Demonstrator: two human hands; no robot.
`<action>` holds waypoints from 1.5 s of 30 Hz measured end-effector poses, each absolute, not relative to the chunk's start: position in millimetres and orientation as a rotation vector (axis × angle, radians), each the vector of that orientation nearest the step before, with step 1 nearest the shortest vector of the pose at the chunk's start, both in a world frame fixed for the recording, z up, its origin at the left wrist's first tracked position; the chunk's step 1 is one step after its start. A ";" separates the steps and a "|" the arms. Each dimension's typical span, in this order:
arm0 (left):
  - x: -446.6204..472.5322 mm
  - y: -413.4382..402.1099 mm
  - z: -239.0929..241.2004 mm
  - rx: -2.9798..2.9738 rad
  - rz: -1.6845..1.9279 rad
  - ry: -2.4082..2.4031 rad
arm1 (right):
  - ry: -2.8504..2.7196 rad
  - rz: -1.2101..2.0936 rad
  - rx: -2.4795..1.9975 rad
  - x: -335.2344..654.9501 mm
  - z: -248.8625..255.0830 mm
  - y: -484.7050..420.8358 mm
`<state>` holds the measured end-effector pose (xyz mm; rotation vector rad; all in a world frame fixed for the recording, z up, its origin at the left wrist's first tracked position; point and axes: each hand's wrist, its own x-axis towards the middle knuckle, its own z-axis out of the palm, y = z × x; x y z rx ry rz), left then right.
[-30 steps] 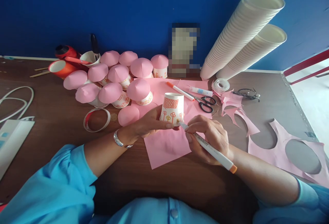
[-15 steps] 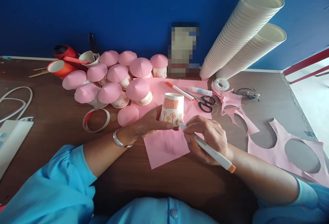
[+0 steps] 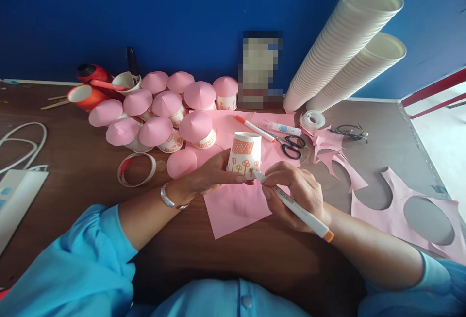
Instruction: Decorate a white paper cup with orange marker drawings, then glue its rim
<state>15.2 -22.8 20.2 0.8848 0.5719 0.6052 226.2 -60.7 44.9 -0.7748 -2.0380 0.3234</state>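
My left hand (image 3: 214, 174) is closed around a white paper cup (image 3: 244, 149), held upside down with its narrow base up. An orange hatched patch and a row of orange and yellow-green flowers are drawn on its side. My right hand (image 3: 296, 193) grips a white marker (image 3: 304, 215) with an orange end cap. The marker's tip touches the cup's lower right side, by a small yellow-green flower. Beneath both hands lies pink paper (image 3: 233, 215). Just left of the cup is a pink paper cone (image 3: 182, 163) lying by itself.
Several decorated cups with pink cone tops (image 3: 156, 131) stand at the back left. Behind the cup are an orange marker (image 3: 255, 128), a glue stick (image 3: 284, 128) and scissors (image 3: 291, 146). Tall cup stacks (image 3: 342, 45), clear tape (image 3: 312, 119), glasses (image 3: 349, 132) and pink scraps (image 3: 393, 210) are right.
The marker tip has shifted slightly up on the cup, and the small yellow-green flower there has more colour. My left hand and the cup have hardly moved.
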 end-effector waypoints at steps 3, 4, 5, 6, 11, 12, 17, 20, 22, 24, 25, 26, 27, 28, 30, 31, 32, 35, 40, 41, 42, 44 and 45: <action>14.9 -22.7 20.6 0.885 0.600 0.604 | -2.031 0.323 -0.771 225.8 44.7 -60.9; 14.7 -22.5 20.3 0.887 0.589 0.611 | -2.029 0.326 -0.771 225.8 44.6 -61.0; 14.5 -22.4 19.8 0.889 0.579 0.615 | -2.026 0.328 -0.770 225.8 44.5 -61.1; 14.3 -22.2 19.2 0.890 0.573 0.617 | -2.024 0.331 -0.770 225.8 44.4 -61.2; 14.3 -22.1 17.7 0.878 0.588 0.607 | -2.031 0.332 -0.761 226.0 44.4 -60.9; 14.4 -22.2 18.0 0.878 0.592 0.600 | -2.034 0.329 -0.760 226.0 44.5 -60.8; 13.7 -22.6 18.7 0.876 0.595 0.559 | -2.025 0.322 -0.760 225.8 45.3 -60.0; 13.1 -22.8 17.8 0.871 0.597 0.569 | -2.018 0.323 -0.760 226.0 45.7 -59.8; 12.9 -22.7 17.0 0.871 0.602 0.572 | -2.019 0.325 -0.765 226.2 45.8 -59.9; 12.9 -22.4 16.4 0.873 0.602 0.567 | -2.017 0.323 -0.778 226.3 45.7 -60.2; 12.9 -22.3 16.2 0.875 0.601 0.562 | -2.016 0.321 -0.784 226.2 45.6 -60.4; 12.9 -22.1 16.1 0.878 0.602 0.557 | -2.014 0.318 -0.789 226.2 45.7 -60.5; 12.8 -21.9 16.0 0.883 0.602 0.553 | -2.011 0.315 -0.792 226.0 45.7 -60.6; 12.7 -21.8 16.0 0.885 0.602 0.552 | -2.011 0.312 -0.792 225.9 45.8 -60.7; 12.5 -21.8 15.8 0.884 0.605 0.549 | -2.013 0.309 -0.788 225.4 45.9 -60.8; 12.4 -21.8 15.4 0.879 0.605 0.548 | -2.014 0.306 -0.786 225.2 45.9 -60.8; 12.3 -21.9 14.9 0.871 0.606 0.548 | -2.017 0.305 -0.785 225.1 45.8 -60.9; 11.9 -21.9 12.3 0.852 0.614 0.541 | -2.018 0.302 -0.784 224.7 45.2 -61.1; 11.0 -21.8 10.0 0.872 0.612 0.540 | -2.021 0.299 -0.771 225.0 45.2 -60.7; 11.0 -21.8 10.2 0.876 0.610 0.545 | -2.025 0.294 -0.771 225.1 45.4 -60.5; 11.1 -21.9 10.6 0.879 0.609 0.551 | -2.028 0.289 -0.772 225.3 45.6 -60.4; 11.5 -21.9 11.4 0.877 0.612 0.560 | -2.031 0.282 -0.776 225.6 45.6 -60.3; 11.8 -21.9 11.6 0.873 0.615 0.563 | -2.029 0.278 -0.780 225.7 45.5 -60.3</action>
